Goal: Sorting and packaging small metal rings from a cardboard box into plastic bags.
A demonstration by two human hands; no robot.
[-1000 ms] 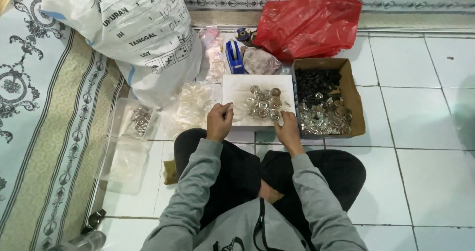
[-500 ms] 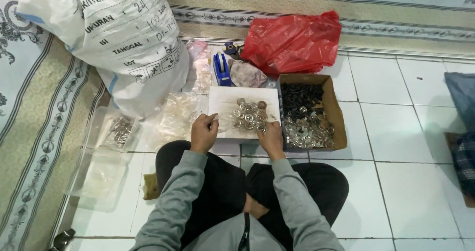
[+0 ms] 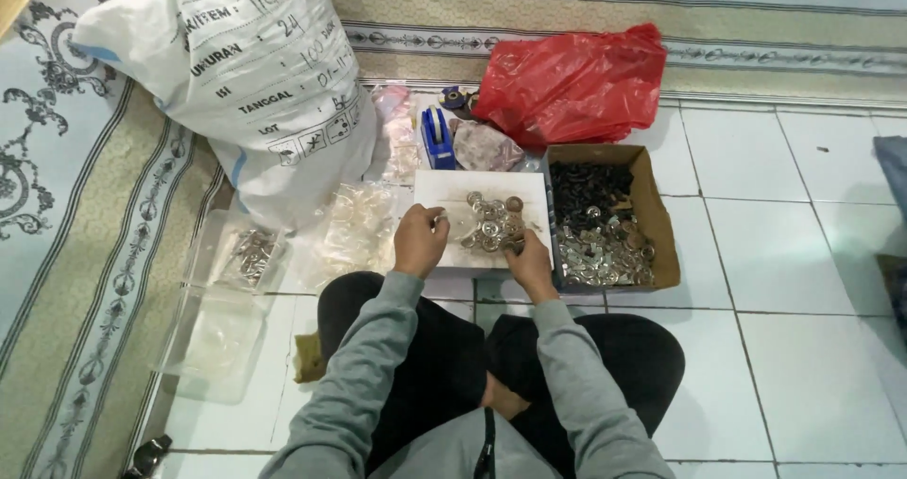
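I sit cross-legged on white floor tiles with a white flat tray (image 3: 444,191) in front of my knees. A small heap of round silvery metal parts (image 3: 491,222) lies on it. My left hand (image 3: 421,239) hovers over the tray's left part, fingertips pinched together on what looks like a small metal part. My right hand (image 3: 529,260) rests at the tray's front right edge, fingers reaching into the heap; what it grips is hidden.
A cardboard box (image 3: 661,233) of dark and silvery parts stands right of the tray. Behind are a red plastic bag (image 3: 576,82), a blue tape dispenser (image 3: 436,137) and a big white sack (image 3: 255,82). Clear plastic containers (image 3: 236,262) and bags (image 3: 354,229) lie left, beside a patterned carpet (image 3: 57,252).
The camera has shifted, so the scene sits lower and more to the right in view. Both hands stay at the tray; the left has lifted slightly with its fingertips pinched.
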